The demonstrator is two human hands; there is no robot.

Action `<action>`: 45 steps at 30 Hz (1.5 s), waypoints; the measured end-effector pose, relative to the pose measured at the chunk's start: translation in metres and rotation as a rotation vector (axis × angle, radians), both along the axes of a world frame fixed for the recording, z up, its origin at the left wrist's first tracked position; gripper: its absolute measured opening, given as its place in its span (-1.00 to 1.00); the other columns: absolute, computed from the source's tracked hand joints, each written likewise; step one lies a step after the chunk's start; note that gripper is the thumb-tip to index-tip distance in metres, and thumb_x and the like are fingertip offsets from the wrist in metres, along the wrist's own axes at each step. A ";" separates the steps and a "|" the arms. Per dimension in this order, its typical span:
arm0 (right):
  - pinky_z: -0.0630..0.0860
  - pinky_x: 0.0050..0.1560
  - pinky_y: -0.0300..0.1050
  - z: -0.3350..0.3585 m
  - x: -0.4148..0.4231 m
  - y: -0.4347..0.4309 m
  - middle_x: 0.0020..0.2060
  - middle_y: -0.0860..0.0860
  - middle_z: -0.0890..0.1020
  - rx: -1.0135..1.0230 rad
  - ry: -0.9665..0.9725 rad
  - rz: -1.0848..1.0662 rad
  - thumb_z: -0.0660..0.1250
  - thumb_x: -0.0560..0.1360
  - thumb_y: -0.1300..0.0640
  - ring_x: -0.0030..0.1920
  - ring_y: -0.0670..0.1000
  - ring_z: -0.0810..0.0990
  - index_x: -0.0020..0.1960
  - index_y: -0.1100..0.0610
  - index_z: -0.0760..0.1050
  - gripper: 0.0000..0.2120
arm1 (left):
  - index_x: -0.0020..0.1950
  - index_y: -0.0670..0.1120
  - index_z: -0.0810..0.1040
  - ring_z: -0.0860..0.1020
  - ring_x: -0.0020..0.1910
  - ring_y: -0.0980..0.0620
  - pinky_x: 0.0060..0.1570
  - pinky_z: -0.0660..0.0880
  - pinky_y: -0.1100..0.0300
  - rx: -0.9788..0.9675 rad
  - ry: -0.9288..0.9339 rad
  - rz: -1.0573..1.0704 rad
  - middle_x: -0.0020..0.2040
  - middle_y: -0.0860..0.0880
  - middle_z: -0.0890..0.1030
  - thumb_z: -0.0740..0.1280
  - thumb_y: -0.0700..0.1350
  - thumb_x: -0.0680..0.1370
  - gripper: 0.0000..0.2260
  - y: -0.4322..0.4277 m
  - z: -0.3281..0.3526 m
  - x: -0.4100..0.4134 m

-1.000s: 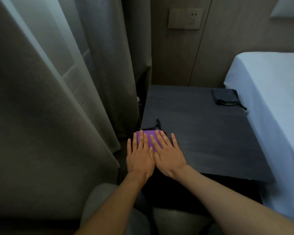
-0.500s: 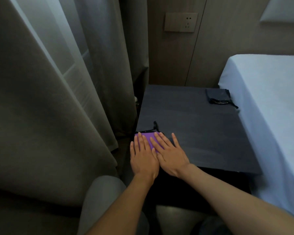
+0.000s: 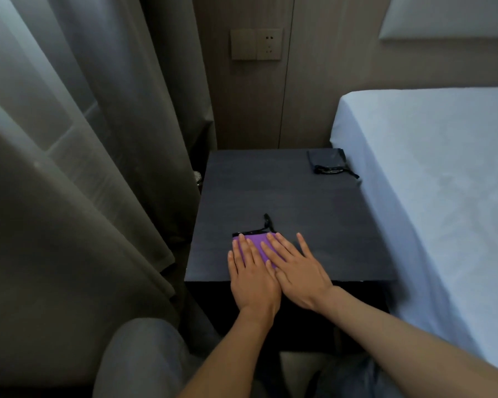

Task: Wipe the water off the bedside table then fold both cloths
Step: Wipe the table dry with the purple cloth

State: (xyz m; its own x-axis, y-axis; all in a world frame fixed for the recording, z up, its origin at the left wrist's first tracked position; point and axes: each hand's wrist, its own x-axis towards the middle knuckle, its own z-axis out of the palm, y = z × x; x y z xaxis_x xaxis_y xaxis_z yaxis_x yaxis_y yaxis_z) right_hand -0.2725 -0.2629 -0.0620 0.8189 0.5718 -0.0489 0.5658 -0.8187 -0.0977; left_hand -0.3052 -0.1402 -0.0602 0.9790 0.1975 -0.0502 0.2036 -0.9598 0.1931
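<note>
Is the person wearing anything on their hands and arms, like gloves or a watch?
No. The left hand and the right hand are bare: no gloves, rings, watch or bracelet that I can see. The forearms are bare too, with no sleeve showing right up to the picture's edge.
</note>
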 end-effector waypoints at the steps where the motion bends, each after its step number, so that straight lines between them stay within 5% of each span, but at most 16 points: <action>1: -0.28 0.53 0.19 -0.002 0.000 -0.007 0.61 -0.04 -0.11 0.000 -0.014 -0.013 -0.29 0.63 -0.07 0.61 -0.03 -0.23 0.63 -0.01 -0.15 -0.43 | 0.59 -0.19 -0.22 -0.31 0.57 -0.13 0.51 -0.33 -0.03 0.008 -0.005 -0.018 0.59 -0.19 -0.29 -0.27 0.05 0.66 -0.44 -0.006 0.000 0.001; 4: -0.19 0.51 0.20 -0.007 0.001 -0.028 0.62 0.00 0.05 0.009 -0.062 -0.054 -0.19 0.65 -0.04 0.62 0.00 -0.09 0.62 0.02 -0.03 -0.46 | 0.60 -0.21 -0.17 -0.31 0.56 -0.13 0.43 -0.38 -0.09 0.007 -0.037 -0.058 0.58 -0.20 -0.28 -0.42 0.06 0.52 -0.32 -0.026 -0.004 0.005; 12: -0.03 0.48 0.22 -0.010 0.001 -0.079 0.58 0.03 0.23 -0.011 -0.104 -0.144 -0.05 0.65 0.00 0.59 0.02 0.13 0.60 0.05 0.11 -0.48 | 0.59 -0.23 -0.02 -0.15 0.59 -0.18 0.47 -0.34 -0.07 0.001 -0.037 -0.149 0.59 -0.24 -0.15 -0.35 0.06 0.56 -0.34 -0.074 -0.003 0.017; 18: -0.03 0.49 0.22 -0.010 0.002 -0.117 0.59 0.02 0.22 -0.073 -0.066 -0.273 -0.08 0.64 0.00 0.60 0.02 0.10 0.60 0.07 0.19 -0.46 | 0.45 -0.29 0.37 0.27 0.52 -0.22 0.45 0.07 -0.07 -0.064 -0.043 -0.233 0.51 -0.28 0.29 -0.04 0.02 0.59 -0.43 -0.113 -0.004 0.031; 25: 0.05 0.46 0.20 -0.006 -0.009 -0.149 0.51 0.04 0.39 -0.067 -0.070 -0.470 0.02 0.58 0.02 0.53 0.04 0.30 0.53 0.10 0.35 -0.45 | 0.57 -0.22 -0.17 -0.21 0.59 -0.13 0.46 -0.39 -0.01 0.040 0.006 -0.413 0.60 -0.20 -0.18 -0.43 0.03 0.51 -0.33 -0.150 -0.004 0.042; 33: 0.08 0.46 0.19 -0.011 -0.029 -0.119 0.46 0.16 0.45 0.021 -0.099 -0.721 0.01 0.55 0.04 0.49 0.15 0.39 0.47 0.23 0.41 -0.43 | 0.60 -0.16 -0.18 -0.27 0.58 -0.09 0.50 -0.34 0.00 0.135 -0.027 -0.714 0.62 -0.14 -0.20 -0.42 0.08 0.54 -0.35 -0.128 0.001 0.049; 41: -0.15 0.52 0.09 -0.012 -0.033 -0.065 0.50 0.25 0.34 0.079 -0.073 -0.853 -0.07 0.58 0.00 0.53 0.21 0.29 0.51 0.26 0.29 -0.40 | 0.60 -0.09 -0.24 -0.34 0.56 -0.04 0.54 -0.28 -0.01 0.217 -0.024 -0.875 0.61 -0.05 -0.26 -0.43 0.10 0.55 -0.38 -0.085 0.002 0.060; 45: -0.37 0.50 0.07 -0.002 -0.036 -0.035 0.56 0.17 -0.21 0.078 -0.005 -0.820 -0.45 0.47 -0.07 0.62 0.17 -0.19 0.57 0.19 -0.23 -0.30 | 0.61 -0.08 -0.21 -0.32 0.57 -0.05 0.54 -0.26 -0.01 0.232 -0.018 -0.886 0.61 -0.05 -0.25 -0.48 0.12 0.51 -0.32 -0.055 0.001 0.062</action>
